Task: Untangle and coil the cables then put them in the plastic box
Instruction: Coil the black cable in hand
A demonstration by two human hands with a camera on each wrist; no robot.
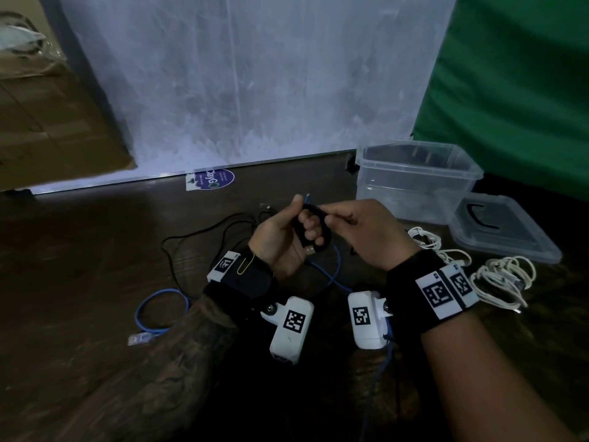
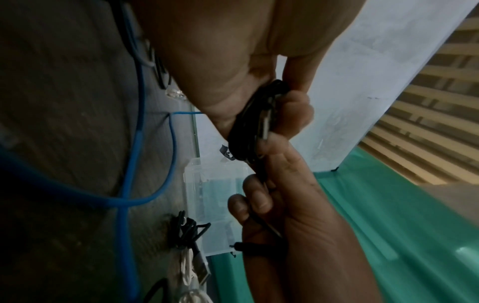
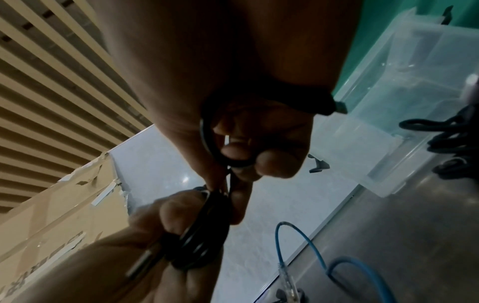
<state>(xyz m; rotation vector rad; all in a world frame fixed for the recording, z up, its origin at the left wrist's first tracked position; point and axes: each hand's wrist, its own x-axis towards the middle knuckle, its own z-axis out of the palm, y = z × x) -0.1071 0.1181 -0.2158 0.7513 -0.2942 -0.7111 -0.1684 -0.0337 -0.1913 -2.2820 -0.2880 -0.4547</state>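
Left hand [image 1: 280,237] fingers curl around a coiled thin black cable [image 1: 314,229]; right hand [image 1: 360,231] fingertips pinch its loop beside the clear plastic box [image 1: 414,186]

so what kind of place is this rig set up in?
Looks like a makeshift recording spot in a storeroom or back room, not a lab: a dark wooden table, taped cardboard boxes stacked beside it, and a green sheet hung as a backdrop.

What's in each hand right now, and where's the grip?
Left hand holds the black cable coil by its loops; right hand pinches the coil's top.
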